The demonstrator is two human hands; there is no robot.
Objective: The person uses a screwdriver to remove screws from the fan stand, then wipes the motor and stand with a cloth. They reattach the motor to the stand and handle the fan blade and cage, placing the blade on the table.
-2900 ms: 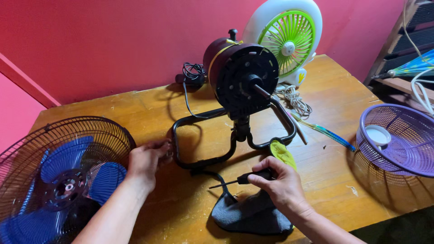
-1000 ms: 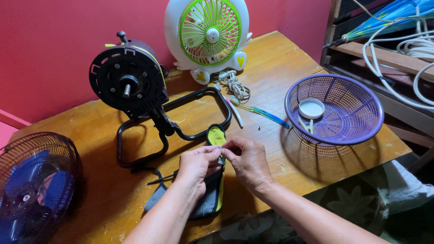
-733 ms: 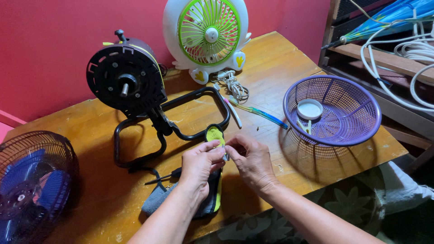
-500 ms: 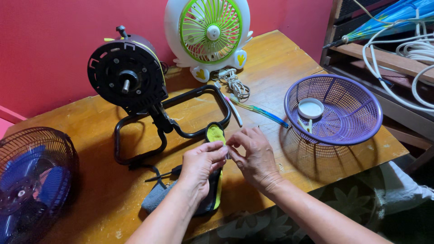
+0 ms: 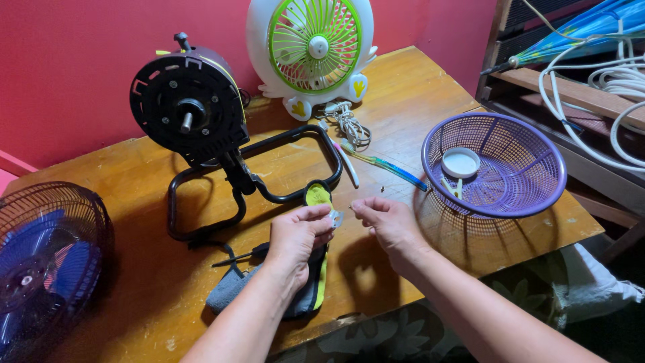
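Observation:
My left hand [image 5: 299, 235] pinches a small pale part [image 5: 335, 217] at its fingertips, above a grey and yellow-green sock [image 5: 306, 282] that lies on the wooden table [image 5: 416, 87]. A hand's width to the right, my right hand [image 5: 383, 218] has thumb and forefinger pinched together; whether anything sits between them cannot be told. A black screwdriver [image 5: 238, 255] lies partly under my left wrist. The black fan motor on its tube stand [image 5: 191, 114] stands behind my hands, its shaft bare.
A purple basket [image 5: 494, 165] holding a white cap [image 5: 461, 161] sits at the right. A white and green desk fan [image 5: 312, 47] stands at the back. A fan guard with blue blades [image 5: 40, 262] lies at the left edge. Toothbrushes [image 5: 383, 167] and a coiled cord [image 5: 349, 124] lie mid-table.
My hands left the fan stand and screwdriver and met over the sock. They have drawn slightly apart, with the small pale part staying in the left fingertips.

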